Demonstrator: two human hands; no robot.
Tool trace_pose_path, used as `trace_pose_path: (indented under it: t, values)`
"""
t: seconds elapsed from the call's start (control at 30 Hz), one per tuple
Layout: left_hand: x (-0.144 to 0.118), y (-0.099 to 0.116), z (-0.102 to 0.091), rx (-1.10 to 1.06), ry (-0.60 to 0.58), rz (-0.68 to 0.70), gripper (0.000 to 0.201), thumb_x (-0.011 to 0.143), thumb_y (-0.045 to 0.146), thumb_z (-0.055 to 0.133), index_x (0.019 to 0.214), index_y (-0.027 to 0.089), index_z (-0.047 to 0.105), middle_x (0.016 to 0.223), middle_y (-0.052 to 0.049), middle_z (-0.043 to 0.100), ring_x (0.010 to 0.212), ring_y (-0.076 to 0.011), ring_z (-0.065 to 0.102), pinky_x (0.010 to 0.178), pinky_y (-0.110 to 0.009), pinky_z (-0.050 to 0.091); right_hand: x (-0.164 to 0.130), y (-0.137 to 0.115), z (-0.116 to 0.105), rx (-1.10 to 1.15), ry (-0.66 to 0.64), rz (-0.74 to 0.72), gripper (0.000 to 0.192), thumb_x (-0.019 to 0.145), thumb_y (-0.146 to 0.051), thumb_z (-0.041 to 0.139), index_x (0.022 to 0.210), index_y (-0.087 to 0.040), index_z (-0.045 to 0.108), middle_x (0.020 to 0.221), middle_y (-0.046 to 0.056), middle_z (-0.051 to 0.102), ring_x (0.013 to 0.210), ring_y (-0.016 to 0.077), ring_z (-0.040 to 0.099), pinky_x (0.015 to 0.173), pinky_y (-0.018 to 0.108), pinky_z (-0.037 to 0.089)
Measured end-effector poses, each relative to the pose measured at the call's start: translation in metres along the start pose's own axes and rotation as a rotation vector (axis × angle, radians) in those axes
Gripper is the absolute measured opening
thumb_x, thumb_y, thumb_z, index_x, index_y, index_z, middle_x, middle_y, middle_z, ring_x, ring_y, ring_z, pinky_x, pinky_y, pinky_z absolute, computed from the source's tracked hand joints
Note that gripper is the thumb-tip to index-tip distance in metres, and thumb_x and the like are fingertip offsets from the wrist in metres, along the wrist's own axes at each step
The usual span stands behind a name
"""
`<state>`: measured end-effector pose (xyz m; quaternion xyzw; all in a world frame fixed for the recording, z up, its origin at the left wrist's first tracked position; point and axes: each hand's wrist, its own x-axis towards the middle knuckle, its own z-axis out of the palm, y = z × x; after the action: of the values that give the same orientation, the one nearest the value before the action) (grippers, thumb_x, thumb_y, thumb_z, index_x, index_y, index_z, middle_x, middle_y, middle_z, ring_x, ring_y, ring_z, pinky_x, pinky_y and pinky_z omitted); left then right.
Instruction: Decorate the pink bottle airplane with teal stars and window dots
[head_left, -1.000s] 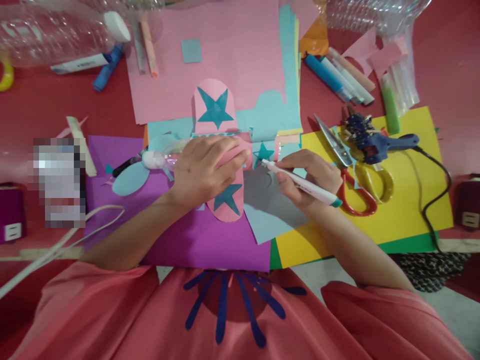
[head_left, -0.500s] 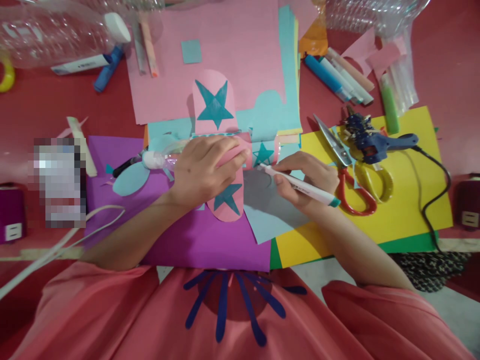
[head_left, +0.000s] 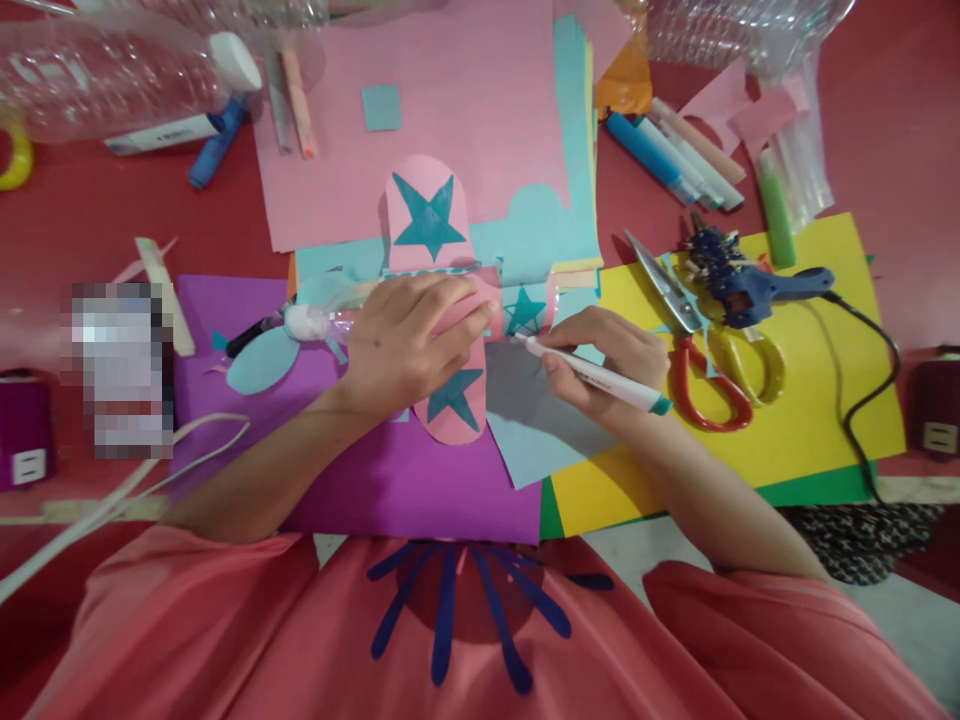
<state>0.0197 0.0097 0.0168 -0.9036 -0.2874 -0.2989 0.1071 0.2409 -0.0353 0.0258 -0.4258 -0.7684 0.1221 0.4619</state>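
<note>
A small plastic bottle [head_left: 341, 325] lies on its side with its white cap to the left, wrapped in pink paper. My left hand [head_left: 416, 340] is closed over its middle and covers much of it. Rounded pink paper wings [head_left: 427, 165] stick out above and below, each bearing a teal star. Another, smaller star [head_left: 526, 312] shows on the pink band at the bottle's right end. Pinched in my right hand [head_left: 611, 355] is a white marker [head_left: 600, 380] with a green end, its tip at the lower edge of the small star.
Scissors [head_left: 686, 330] and a blue glue gun [head_left: 742, 285] with a black cord lie on yellow paper [head_left: 825, 400] at right. Markers [head_left: 652, 160], large clear bottles [head_left: 112, 75] and stacked pink sheets [head_left: 487, 100] are behind. A phone [head_left: 124, 370] and white cable [head_left: 112, 495] are at left.
My right hand and the marker have shifted slightly left and down along the small star's lower edge. The upper wing's tip appears a little lower. My left hand keeps its hold.
</note>
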Motion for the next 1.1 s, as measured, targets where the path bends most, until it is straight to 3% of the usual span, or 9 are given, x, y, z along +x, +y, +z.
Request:
trace_pose_path:
  t: [0.13, 0.37, 0.63, 0.87, 1.1]
  values:
    - [0.0017, 0.0003, -0.0009, 0.012, 0.020, 0.013, 0.027, 0.092, 0.013, 0.047, 0.113, 0.024, 0.061, 0.109, -0.003, 0.073, 0.100, -0.0207, 0.068, 0.083, -0.034, 0.052, 0.0031, 0.0004, -0.0026, 0.024, 0.010, -0.024, 0.006, 0.086, -0.020, 0.061, 0.086, -0.026, 0.059, 0.066, -0.001, 0.066, 0.053, 0.0140, 0.060, 0.047, 0.029, 0.051]
    - [-0.0025, 0.0001, -0.0001, -0.020, -0.046, -0.027, 0.032, 0.095, 0.016, 0.043, 0.117, 0.031, 0.060, 0.115, -0.002, 0.071, 0.106, -0.0204, 0.067, 0.086, -0.036, 0.052, 0.0045, 0.0009, -0.0040, 0.033, 0.031, -0.033, 0.004, 0.085, -0.020, 0.062, 0.083, -0.023, 0.059, 0.064, -0.001, 0.066, 0.053, 0.0124, 0.060, 0.049, 0.026, 0.051]
    - [0.0007, -0.0007, 0.0003, 0.030, 0.037, 0.032, 0.025, 0.094, 0.015, 0.047, 0.113, 0.024, 0.061, 0.108, -0.003, 0.073, 0.099, -0.0192, 0.067, 0.081, -0.033, 0.052, 0.0035, 0.0002, -0.0038, 0.021, 0.001, -0.035, 0.004, 0.086, -0.020, 0.062, 0.083, -0.022, 0.060, 0.065, -0.001, 0.067, 0.054, 0.0118, 0.060, 0.050, 0.025, 0.050]
    - [-0.0042, -0.0016, 0.0008, -0.190, -0.082, -0.107, 0.034, 0.096, 0.017, 0.042, 0.121, 0.031, 0.059, 0.119, -0.002, 0.070, 0.111, -0.0225, 0.066, 0.091, -0.037, 0.048, 0.0032, 0.0015, -0.0042, -0.008, 0.046, -0.013, 0.007, 0.087, -0.025, 0.061, 0.080, -0.023, 0.059, 0.063, -0.002, 0.066, 0.052, 0.0123, 0.061, 0.049, 0.026, 0.050]
    - [-0.0019, -0.0002, 0.0000, -0.030, -0.005, -0.013, 0.030, 0.094, 0.015, 0.045, 0.117, 0.027, 0.060, 0.112, -0.004, 0.072, 0.104, -0.0212, 0.067, 0.086, -0.034, 0.050, 0.0021, -0.0006, -0.0027, 0.024, 0.002, -0.032, 0.003, 0.086, -0.019, 0.061, 0.084, -0.022, 0.060, 0.066, -0.001, 0.066, 0.054, 0.0110, 0.059, 0.052, 0.024, 0.051]
